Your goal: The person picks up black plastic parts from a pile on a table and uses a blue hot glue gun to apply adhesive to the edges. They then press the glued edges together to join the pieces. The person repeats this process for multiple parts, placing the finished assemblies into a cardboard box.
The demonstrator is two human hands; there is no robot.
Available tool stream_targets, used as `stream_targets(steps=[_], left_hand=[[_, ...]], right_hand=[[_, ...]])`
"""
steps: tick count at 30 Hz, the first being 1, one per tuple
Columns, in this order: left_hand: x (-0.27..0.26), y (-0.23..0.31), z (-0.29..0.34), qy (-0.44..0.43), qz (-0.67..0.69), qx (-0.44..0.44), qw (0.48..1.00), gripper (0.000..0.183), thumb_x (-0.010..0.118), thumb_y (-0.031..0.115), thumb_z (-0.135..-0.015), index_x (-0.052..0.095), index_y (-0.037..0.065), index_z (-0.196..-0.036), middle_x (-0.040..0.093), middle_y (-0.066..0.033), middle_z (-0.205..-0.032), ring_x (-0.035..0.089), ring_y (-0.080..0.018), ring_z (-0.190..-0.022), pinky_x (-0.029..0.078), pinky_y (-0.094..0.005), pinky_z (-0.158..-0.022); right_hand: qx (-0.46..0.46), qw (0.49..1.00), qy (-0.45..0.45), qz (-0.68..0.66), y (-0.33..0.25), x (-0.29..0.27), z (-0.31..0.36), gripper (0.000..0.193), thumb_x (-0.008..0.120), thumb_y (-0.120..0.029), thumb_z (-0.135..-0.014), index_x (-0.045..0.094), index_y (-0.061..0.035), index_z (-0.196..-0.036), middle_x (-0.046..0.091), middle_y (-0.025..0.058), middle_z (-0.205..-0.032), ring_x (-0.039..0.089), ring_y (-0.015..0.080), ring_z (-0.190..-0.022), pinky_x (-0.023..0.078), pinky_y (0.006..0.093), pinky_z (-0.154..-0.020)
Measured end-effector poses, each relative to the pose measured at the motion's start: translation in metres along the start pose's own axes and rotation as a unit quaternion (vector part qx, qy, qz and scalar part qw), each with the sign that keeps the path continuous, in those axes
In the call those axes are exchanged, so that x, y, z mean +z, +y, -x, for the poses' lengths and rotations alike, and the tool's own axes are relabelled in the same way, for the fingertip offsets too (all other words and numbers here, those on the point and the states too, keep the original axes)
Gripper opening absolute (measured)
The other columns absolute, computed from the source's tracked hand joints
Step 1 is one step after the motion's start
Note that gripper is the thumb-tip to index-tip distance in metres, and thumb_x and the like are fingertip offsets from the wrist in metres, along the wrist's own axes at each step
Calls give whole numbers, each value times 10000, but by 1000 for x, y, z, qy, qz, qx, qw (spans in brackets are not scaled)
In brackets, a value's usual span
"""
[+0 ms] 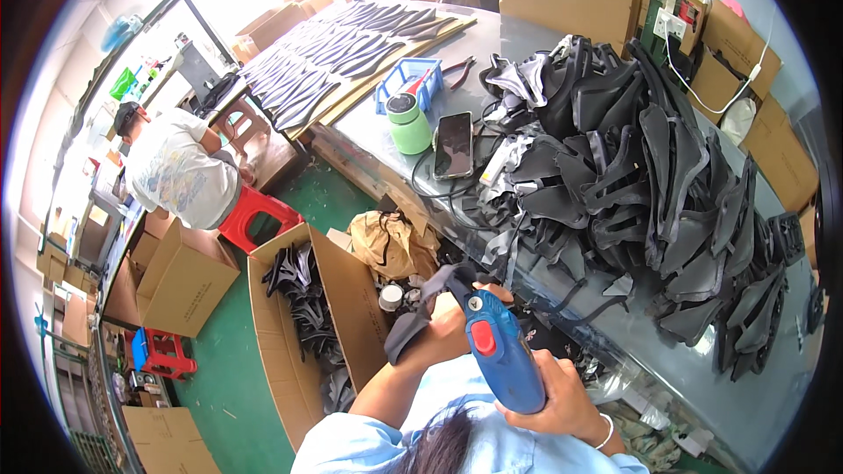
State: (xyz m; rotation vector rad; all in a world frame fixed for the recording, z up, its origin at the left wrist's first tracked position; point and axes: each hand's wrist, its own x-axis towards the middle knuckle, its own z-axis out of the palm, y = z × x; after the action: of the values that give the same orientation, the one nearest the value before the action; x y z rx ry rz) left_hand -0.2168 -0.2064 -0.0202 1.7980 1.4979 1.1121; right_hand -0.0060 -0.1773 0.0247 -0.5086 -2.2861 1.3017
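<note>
My right hand (565, 395) is wrapped around the lower body of a blue handheld power tool (514, 364) with a red button. The tool's far end meets a curved black padded piece (408, 333), which my left hand (446, 326) grips. Part of the piece drapes over the back of that hand and wrist. The tool's working tip is hidden, so its exact kind does not show. On the grey metal table (694, 404) to the right lies a large heap of similar black molded pieces (606, 149).
A cardboard box (285, 360) of black pieces stands at my left, near a tan bag (386, 241). The table holds a phone (454, 145), a green jar (408, 127), a blue basket (426, 79) and pliers (460, 70). Someone (180, 167) sits on a red stool (255, 211).
</note>
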Motion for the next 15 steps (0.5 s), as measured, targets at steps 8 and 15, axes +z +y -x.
stream_targets(steps=[8,15], left_hand=[[5,-1,22,-109,322,-132,931,238,631,28,-753,491,34,-945,508,-79,-1023,488,-182,-988,392,-337,-880],[7,39,-6,154,553,-13,819,723,390,602,-893,306,48,-1350,525,-116,-1120,541,-185,-997,423,-302,-889]], right_hand=[[-74,976,161,125,4,-2,-11,580,778,-171,-640,466,39,-1081,599,144,-702,634,283,-589,496,347,-546],[-10,999,47,23,11,15,-19,509,801,-155,-644,467,8,-992,600,108,-686,635,197,-577,481,288,-537]])
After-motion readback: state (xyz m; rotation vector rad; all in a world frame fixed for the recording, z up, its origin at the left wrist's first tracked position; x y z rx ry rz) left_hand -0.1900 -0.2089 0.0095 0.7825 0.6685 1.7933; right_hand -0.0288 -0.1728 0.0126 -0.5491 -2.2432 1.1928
